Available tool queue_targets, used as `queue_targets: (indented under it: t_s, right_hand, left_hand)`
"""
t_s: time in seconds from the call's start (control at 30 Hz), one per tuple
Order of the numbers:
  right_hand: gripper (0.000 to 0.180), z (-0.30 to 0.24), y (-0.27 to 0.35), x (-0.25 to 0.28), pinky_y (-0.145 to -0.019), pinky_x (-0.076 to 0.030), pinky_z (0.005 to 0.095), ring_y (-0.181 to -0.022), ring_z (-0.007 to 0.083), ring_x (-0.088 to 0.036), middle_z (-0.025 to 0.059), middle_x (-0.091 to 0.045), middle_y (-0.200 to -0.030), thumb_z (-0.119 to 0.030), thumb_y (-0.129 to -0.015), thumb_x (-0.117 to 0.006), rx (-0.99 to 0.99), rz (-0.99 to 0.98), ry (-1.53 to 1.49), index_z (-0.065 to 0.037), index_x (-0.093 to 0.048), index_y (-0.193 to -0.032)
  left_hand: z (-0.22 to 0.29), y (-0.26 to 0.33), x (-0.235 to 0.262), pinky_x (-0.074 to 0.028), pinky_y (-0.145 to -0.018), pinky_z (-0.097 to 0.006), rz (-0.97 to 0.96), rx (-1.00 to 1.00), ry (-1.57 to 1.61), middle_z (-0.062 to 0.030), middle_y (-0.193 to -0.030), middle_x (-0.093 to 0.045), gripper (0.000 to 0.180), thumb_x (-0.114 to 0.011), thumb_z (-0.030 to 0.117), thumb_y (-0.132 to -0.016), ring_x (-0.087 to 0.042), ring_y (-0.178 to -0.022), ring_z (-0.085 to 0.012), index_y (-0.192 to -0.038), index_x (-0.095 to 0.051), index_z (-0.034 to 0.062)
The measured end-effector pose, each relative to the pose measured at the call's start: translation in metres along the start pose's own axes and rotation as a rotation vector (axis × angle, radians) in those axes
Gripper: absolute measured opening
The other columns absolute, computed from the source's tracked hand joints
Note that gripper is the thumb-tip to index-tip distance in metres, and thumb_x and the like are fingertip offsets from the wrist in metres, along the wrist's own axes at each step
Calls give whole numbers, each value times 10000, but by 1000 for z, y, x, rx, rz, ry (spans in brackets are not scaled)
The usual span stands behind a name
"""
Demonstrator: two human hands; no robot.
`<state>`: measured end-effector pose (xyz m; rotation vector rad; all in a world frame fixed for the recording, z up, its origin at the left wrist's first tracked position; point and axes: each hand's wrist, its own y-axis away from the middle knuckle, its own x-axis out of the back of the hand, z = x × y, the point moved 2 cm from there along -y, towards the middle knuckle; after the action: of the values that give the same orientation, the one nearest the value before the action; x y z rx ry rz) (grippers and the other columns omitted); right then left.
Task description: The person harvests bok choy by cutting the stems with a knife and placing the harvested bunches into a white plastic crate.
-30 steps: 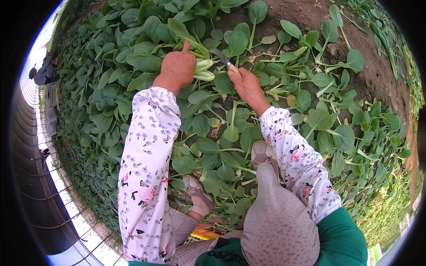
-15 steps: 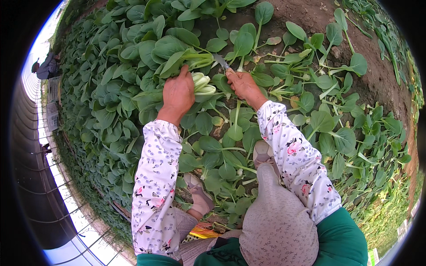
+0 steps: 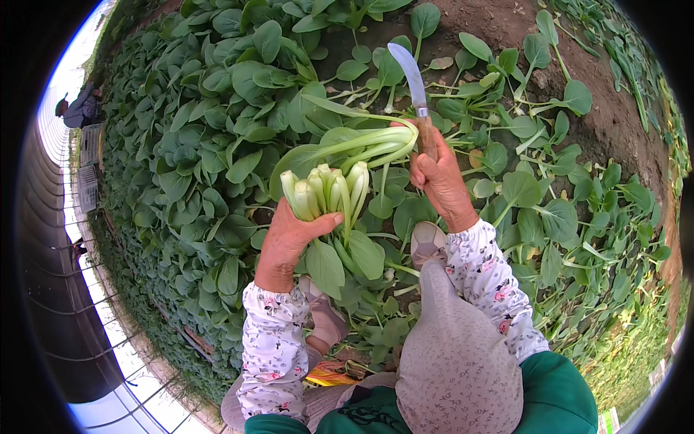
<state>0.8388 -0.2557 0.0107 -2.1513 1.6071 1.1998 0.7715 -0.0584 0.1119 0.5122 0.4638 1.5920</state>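
My left hand [image 3: 285,242] is closed round a bunch of bok choy [image 3: 325,192], its pale cut bases pointing up and leaves hanging below the thumb. In my right hand [image 3: 442,181] is a knife [image 3: 421,108] with a wooden handle and a curved blade, its tip pointing up and away. Another bok choy [image 3: 383,145] has its base at the fingers of my right hand, beside the knife handle. Its stalks and leaves stretch left, just beyond the bunch. How the right fingers grip that base is partly hidden.
Dense standing greens [image 3: 173,166] fill the left side. Loose plants and trimmed leaves [image 3: 535,195] lie across the ground to the right, with bare soil [image 3: 614,137] past them. My shoes [image 3: 428,242] are among leaves. At far left are a person [image 3: 78,108] and crates [image 3: 87,184].
Both hands have come nearer to me, and the left has turned so the cut bases face up. The knife has lifted off the plants, and a bok choy is now at my right hand.
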Motion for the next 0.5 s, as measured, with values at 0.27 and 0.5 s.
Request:
queue_targets:
  t_s: [0.27, 0.5]
  right_hand:
    - [315, -17, -8, 3, -408, -292, 177, -454, 22, -378, -49, -485, -680, -134, -740, -725, 18, 180, 25, -63, -493, -941]
    - [360, -1, -5, -44, -420, -281, 178, -507, 17, -384, -62, -464, -712, -187, -743, -731, -176, 40, 128, -36, -510, -984]
  left_hand:
    - [-3, 4, 3, -374, -949, -286, -91, -3, 227, -100, -1183, -553, 622, -699, 40, -669, -533, -1054, -176, -1242, -464, -15]
    - [-26, -33, 0, -397, -898, -298, -15, 20, 229, -62, -1093, -575, 661, -754, 362, -710, -528, -997, -143, -1210, -497, 15]
